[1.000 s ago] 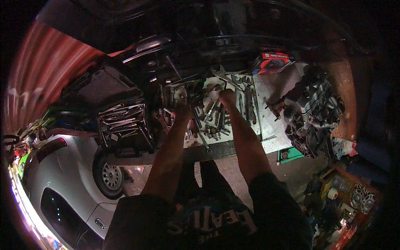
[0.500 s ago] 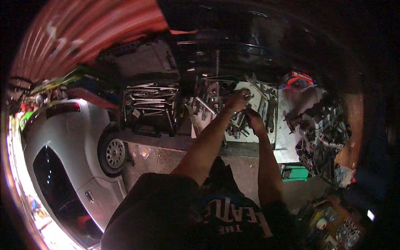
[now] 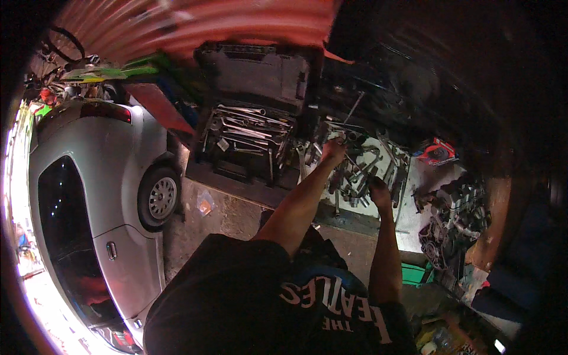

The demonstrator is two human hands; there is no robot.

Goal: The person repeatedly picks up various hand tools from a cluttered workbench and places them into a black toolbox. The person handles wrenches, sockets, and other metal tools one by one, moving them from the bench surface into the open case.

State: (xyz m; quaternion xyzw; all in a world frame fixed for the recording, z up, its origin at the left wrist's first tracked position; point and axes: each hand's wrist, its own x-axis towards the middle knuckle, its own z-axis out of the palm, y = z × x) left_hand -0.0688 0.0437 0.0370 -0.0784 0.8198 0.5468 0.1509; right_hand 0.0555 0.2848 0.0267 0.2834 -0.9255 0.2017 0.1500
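Observation:
My left hand [image 3: 333, 154] reaches over the left part of a pale work surface [image 3: 418, 180], its fingers bent among metal tools. Whatever it grips is too dark and small to make out. Lower and to the right, my right hand [image 3: 380, 193] is closed beside a heap of metal sockets [image 3: 357, 188]; its fingertips are in shadow. Several large wrenches [image 3: 391, 155] lie to the right of the heap. To the left of my hands stands an open black toolbox [image 3: 253, 77], its lid raised, with several wrenches [image 3: 251, 131] lying in it.
A greasy engine [image 3: 454, 216] stands at the right, with a red and black box [image 3: 436, 152] behind it. A green case [image 3: 415, 273] sits below the bench's right end. On the left is a silver car [image 3: 121, 177]. Red corrugated sheeting [image 3: 236, 23] rises behind the toolbox.
The view has turned, so the bench appears farther right. My hands have moved apart: the left to the tools at the left, the right down beside the sockets.

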